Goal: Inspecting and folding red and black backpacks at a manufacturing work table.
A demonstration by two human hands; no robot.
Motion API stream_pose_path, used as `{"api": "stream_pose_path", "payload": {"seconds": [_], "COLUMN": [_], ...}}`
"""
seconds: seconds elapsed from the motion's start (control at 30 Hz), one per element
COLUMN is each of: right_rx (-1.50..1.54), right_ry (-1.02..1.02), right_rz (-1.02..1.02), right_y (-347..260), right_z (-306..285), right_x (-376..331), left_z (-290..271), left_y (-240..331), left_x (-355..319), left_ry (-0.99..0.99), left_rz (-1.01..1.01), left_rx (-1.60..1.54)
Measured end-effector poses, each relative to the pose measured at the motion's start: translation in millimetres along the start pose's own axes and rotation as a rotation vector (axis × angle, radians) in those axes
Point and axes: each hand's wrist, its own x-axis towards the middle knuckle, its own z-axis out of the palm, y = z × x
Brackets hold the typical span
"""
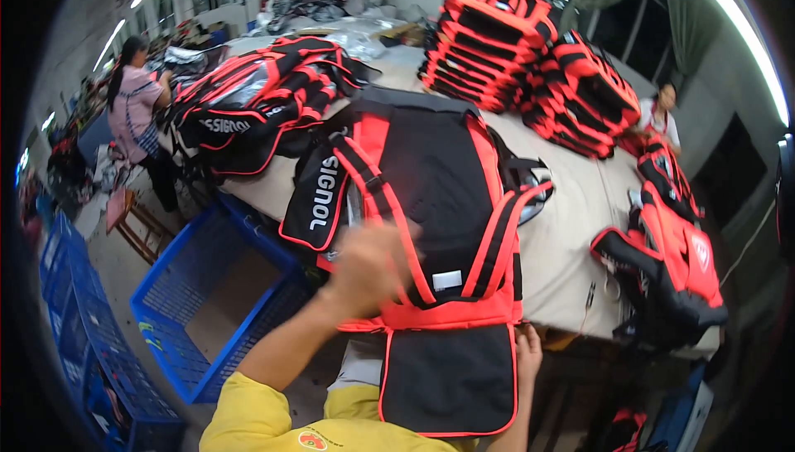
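A black backpack with neon orange-red trim and straps (431, 203) lies back side up on the table edge in front of me, its lower flap hanging toward my lap. My left hand (368, 265) is blurred with motion and closes on the left shoulder strap. My right hand (527, 352) grips the bag's bottom right corner at the table edge. My sleeves are yellow.
Stacks of the same bags stand at the back (489, 42) and back right (584, 91); another heap lies at left (257, 104). A single bag (675, 257) rests at right. Blue crates (207, 303) sit on the floor left. Two other people work nearby.
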Motion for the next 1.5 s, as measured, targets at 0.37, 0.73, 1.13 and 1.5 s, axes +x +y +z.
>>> {"api": "stream_pose_path", "payload": {"seconds": [0.37,0.73,1.13,1.5], "right_rx": [0.285,-0.174,-1.472,-0.93], "right_ry": [-0.427,-0.124,0.362,-0.415], "right_rz": [0.225,-0.146,-1.535,-0.73], "right_y": [-29,-88,-537,-227], "right_z": [39,119,289,284], "right_x": [-17,40,160,115], "left_z": [60,54,117,-97], "left_y": [-244,-166,150,-6], "left_x": [-56,-121,-48,12], "left_ry": [-0.116,-0.173,-0.603,0.541], "left_rz": [-1.096,-0.693,0.1,-0.426], "left_rx": [0.144,0.284,-0.649,0.577]}}
